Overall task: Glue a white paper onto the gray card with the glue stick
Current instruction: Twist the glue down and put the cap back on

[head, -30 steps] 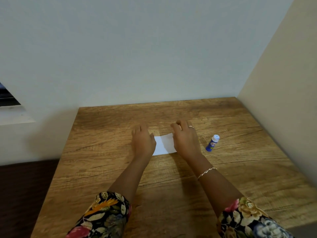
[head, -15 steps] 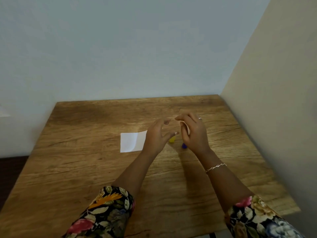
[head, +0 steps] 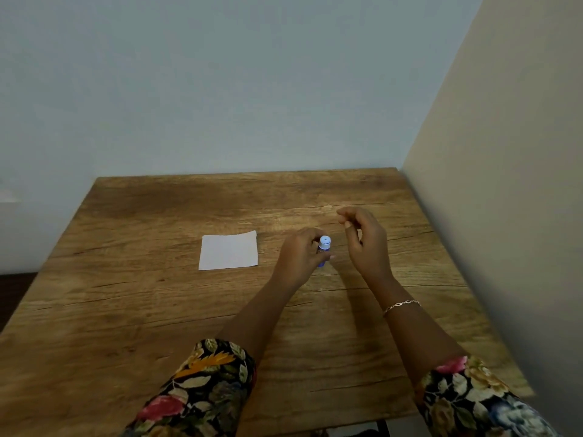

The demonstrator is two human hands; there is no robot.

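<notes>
A white paper (head: 228,250) lies flat on the wooden table (head: 157,310), left of both hands. No gray card shows apart from it. My left hand (head: 299,258) grips a small blue glue stick (head: 324,249), held upright with its white cap on top. My right hand (head: 366,241) hovers just right of the stick without touching it. Its fingers are loosely curled and nothing is visible in them.
The table stands in a corner, with a pale wall (head: 252,89) behind it and a beige wall (head: 504,216) along its right edge. The table's left edge drops to a dark floor (head: 12,288).
Both hands have left the paper and moved right to the glue stick. Half a second ago its yellow tip showed; now the white cap is on and my right hand has drawn back.
</notes>
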